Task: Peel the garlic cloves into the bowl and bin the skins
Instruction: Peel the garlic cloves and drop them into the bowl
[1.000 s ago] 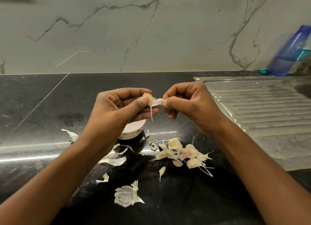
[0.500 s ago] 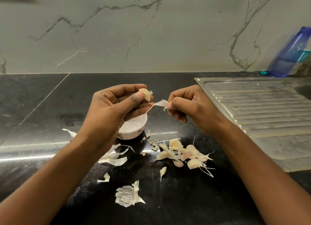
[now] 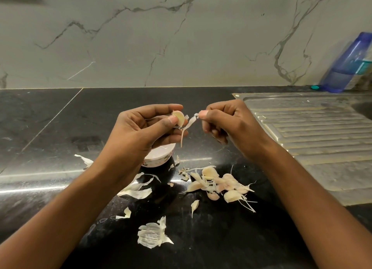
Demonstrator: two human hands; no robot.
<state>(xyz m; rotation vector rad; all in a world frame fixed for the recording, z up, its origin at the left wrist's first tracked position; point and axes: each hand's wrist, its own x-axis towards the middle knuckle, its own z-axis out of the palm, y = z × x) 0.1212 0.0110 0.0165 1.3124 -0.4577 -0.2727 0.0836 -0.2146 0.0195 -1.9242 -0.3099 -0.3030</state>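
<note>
- The clove [image 3: 179,118] is held up over the counter, just above the bowl, pinched between the left hand's [image 3: 145,130] thumb and curled fingers.
- A strip of skin [image 3: 191,122] runs from the clove's lower end to the right hand [image 3: 227,123], whose thumb and forefinger pinch its far tip; the other fingers are curled under.
- A thin stem hangs down from the clove's base, over the bowl's rim.
- The two hands are near each other, apart, joined only by the strip.
- The bowl [image 3: 161,158] is white, on the counter, mostly hidden under the left hand.
- A pile of cloves [image 3: 219,185] lies on the counter, below the right hand and to the right of the bowl.
- Loose skins [image 3: 154,235] lie scattered nearer the viewer and beneath the left wrist.
- The counter [image 3: 50,127] is black and glossy.
- A steel drainboard [image 3: 314,135] lies to the right.
- A blue bottle [image 3: 348,65] leans against the marble wall [image 3: 141,37] at far right.
</note>
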